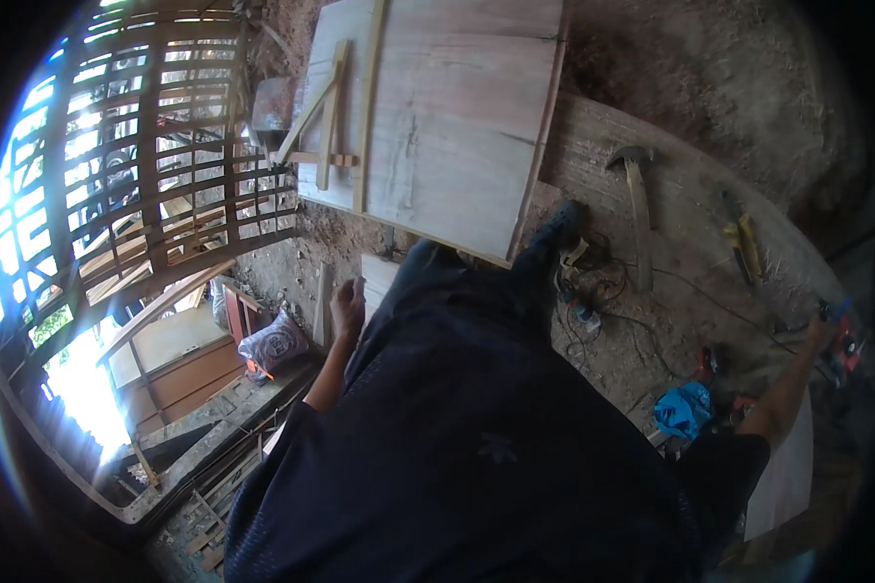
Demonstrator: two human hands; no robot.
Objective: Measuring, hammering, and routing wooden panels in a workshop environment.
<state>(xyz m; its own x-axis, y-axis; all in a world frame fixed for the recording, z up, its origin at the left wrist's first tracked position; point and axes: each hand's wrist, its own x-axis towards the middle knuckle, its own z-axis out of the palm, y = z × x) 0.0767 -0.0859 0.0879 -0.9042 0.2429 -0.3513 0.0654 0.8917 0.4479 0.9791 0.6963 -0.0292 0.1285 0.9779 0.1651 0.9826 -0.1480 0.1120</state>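
My left hand [346,309] hangs beside my left leg with its fingers loosely bent and slightly apart; I see nothing held in it. Far to the right, my right hand [822,332] reaches out and closes on a red and blue tool [849,348], whose exact kind is too blurred to make out. A pale plywood sheet [447,117] lies in front of my legs. On it are a long wooden batten [369,107] and shorter wood strips [331,126] joined at an angle.
On a dusty board to the right lie a claw hammer [638,209] and yellow-handled pliers [747,245]. Dark cables [719,309] trail past a blue plastic bag [683,410]. A slatted wooden screen [151,126] stands left, above a stuffed grey bag [273,345] and timber pieces.
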